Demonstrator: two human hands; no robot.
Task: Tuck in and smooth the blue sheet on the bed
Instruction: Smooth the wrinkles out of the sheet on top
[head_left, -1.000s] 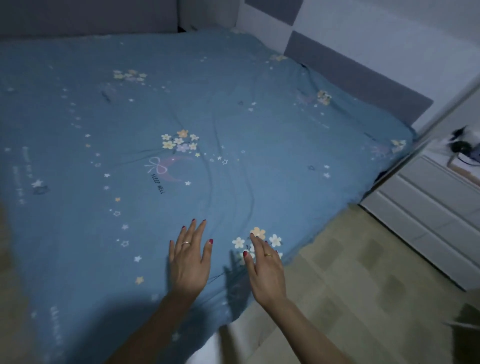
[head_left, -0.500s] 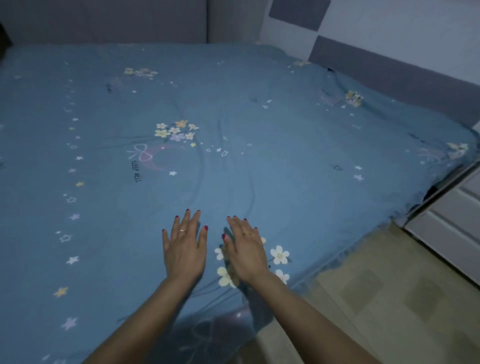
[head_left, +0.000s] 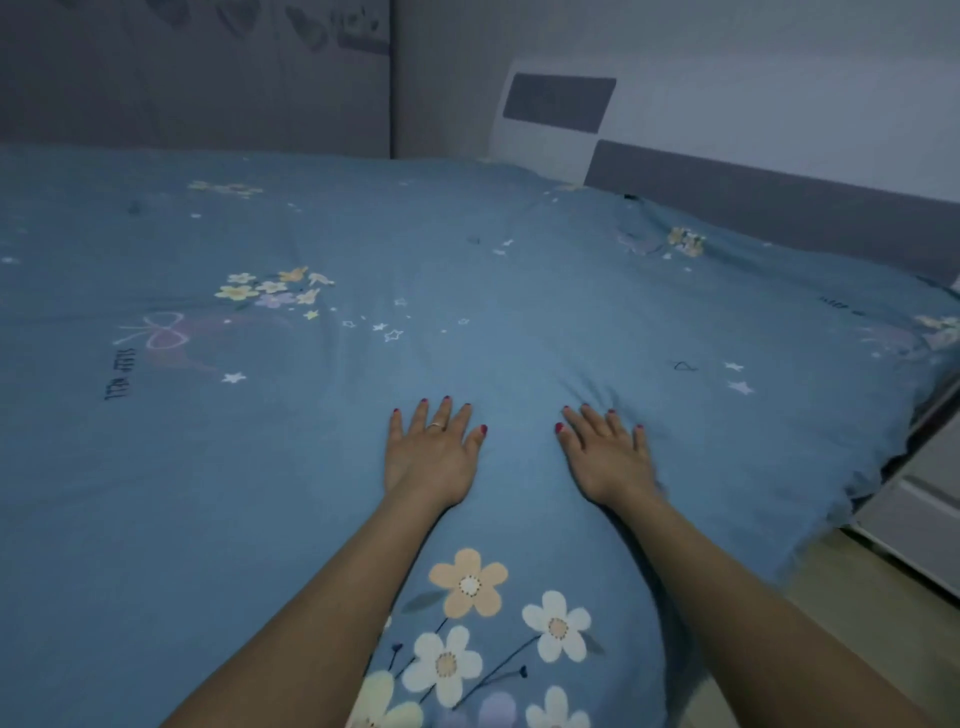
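The blue sheet (head_left: 519, 291), printed with flowers, stars and a bow, covers the whole bed. My left hand (head_left: 431, 452) lies flat on it, palm down, fingers straight and spread. My right hand (head_left: 608, 452) presses flat on the sheet a hand's width to the right, fingers spread, with small creases bunched just ahead of its fingertips. Both arms stretch forward over a cluster of printed flowers at the near edge. The sheet's right edge hangs loosely over the side of the mattress.
A grey and white padded headboard (head_left: 779, 208) runs along the far right side of the bed. A grey wall panel (head_left: 197, 78) stands behind the bed. White drawers (head_left: 924, 499) stand close at the right, with a strip of tiled floor (head_left: 857, 639) below.
Both hands have slid forward across the sheet, away from the near edge, and have spread farther apart. The printed flowers that lay under the right hand now lie between my forearms.
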